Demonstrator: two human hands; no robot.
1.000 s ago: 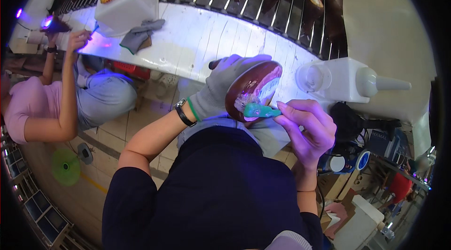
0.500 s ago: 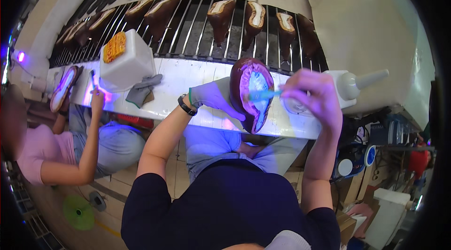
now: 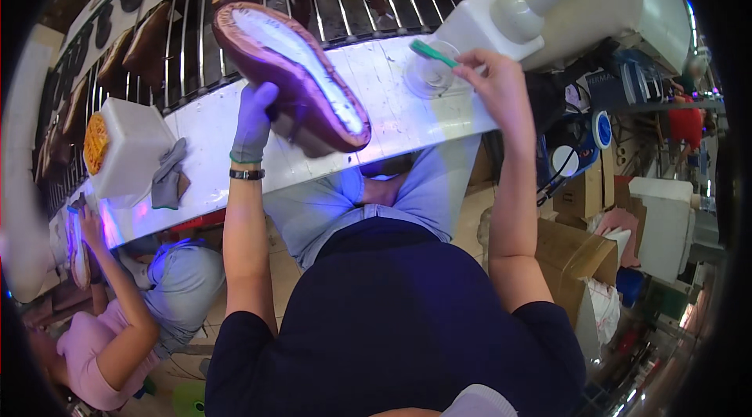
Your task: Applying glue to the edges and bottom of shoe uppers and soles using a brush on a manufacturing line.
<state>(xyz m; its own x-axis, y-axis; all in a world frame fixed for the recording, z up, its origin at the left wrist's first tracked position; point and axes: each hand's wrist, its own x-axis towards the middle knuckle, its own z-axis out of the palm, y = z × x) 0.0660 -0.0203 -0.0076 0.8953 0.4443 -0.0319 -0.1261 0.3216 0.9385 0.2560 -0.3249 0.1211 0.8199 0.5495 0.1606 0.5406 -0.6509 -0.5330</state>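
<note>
My left hand [image 3: 254,123], in a grey glove, holds up a brown shoe [image 3: 291,76] with its pale sole turned toward me, above the white workbench [image 3: 376,115]. My right hand [image 3: 489,76], bare, grips a green-handled brush [image 3: 433,53] whose tip sits in a small clear round dish [image 3: 428,74] on the bench. A white squeeze bottle [image 3: 509,17] with a cone nozzle stands just behind that dish.
Behind the bench a metal-bar rack [image 3: 196,33] carries several brown shoes. A white tub [image 3: 125,146] and a grey cloth [image 3: 167,175] sit at the bench's left. A seated co-worker [image 3: 117,323] works at lower left. Cardboard boxes [image 3: 576,252] stand to my right.
The brush left the shoe's sole and moved right into the clear dish. My left hand shifted the shoe to the left and up, away from my right hand.
</note>
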